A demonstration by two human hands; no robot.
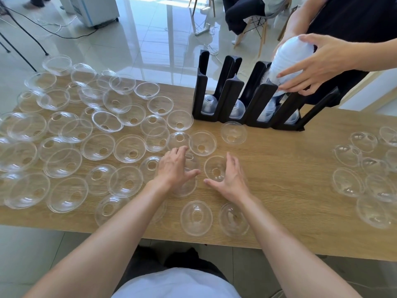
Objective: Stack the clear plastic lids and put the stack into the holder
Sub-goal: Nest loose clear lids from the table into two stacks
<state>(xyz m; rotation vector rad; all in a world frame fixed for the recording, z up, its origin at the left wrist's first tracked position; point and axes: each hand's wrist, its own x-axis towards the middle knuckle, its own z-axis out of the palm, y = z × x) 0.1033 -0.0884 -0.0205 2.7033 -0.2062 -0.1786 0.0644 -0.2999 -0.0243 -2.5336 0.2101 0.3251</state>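
Left grip (175, 166): fingers spread, resting atop a domed lid (189, 179).
Right grip (228, 175): released, beside an upturned lid (214, 168), mid-counter (290, 168).

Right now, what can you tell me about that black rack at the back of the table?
The black rack stands on the far side of the wooden table. It looks like matte plastic, with tall slanted dividers forming about four open slots. Clear lids lie low in the slots. Another person's hand holds a tall stack of lids in the third slot from the left.
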